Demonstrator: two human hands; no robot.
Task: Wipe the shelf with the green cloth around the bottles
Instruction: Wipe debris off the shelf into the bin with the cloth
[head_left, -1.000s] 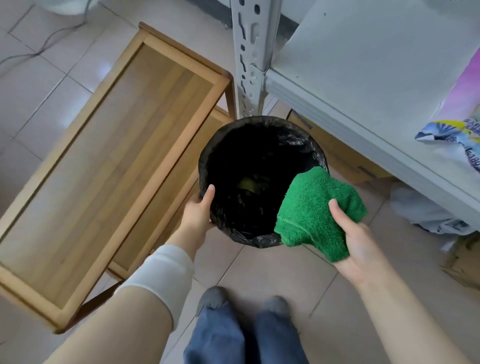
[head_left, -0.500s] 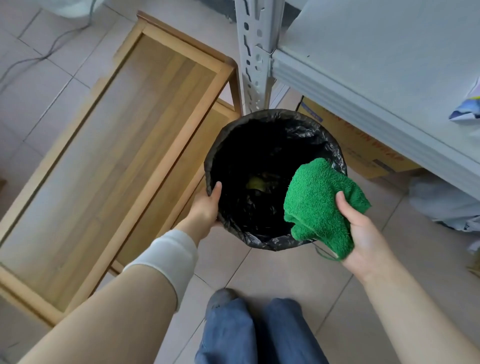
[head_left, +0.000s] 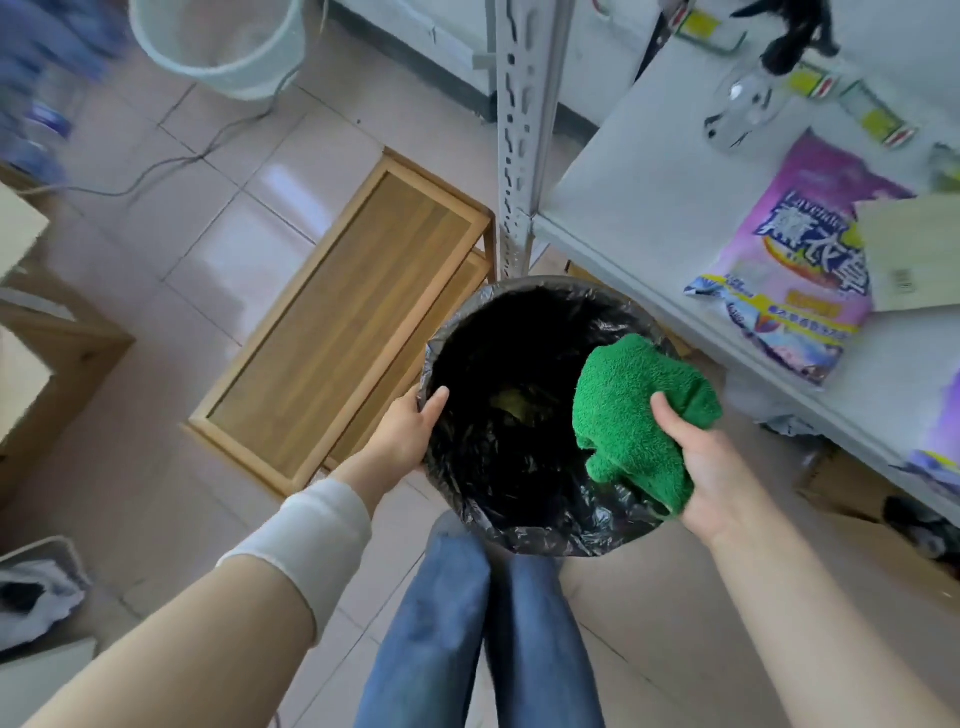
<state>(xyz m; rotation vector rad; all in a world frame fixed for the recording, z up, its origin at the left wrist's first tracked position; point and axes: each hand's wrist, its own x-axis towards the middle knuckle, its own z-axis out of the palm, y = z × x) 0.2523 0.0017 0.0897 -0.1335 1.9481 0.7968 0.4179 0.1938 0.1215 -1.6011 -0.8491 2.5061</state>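
Note:
My right hand grips a bunched green cloth over the right rim of a bin lined with a black bag. My left hand holds the bin's left rim, thumb hooked inside. The white metal shelf lies at the upper right. A clear bottle with a black spray top stands at its far end, blurred. Small green-labelled bottles lie beyond it.
A purple detergent bag and a pale board lie on the shelf. The shelf's slotted upright stands behind the bin. A low wooden rack sits on the tiled floor to the left, a pale basket farther back. Cardboard boxes sit under the shelf.
The view has lifted and pulled back, bringing the shelf top, bottles and detergent bag into sight. The bin has risen closer to me. Both hands keep their holds.

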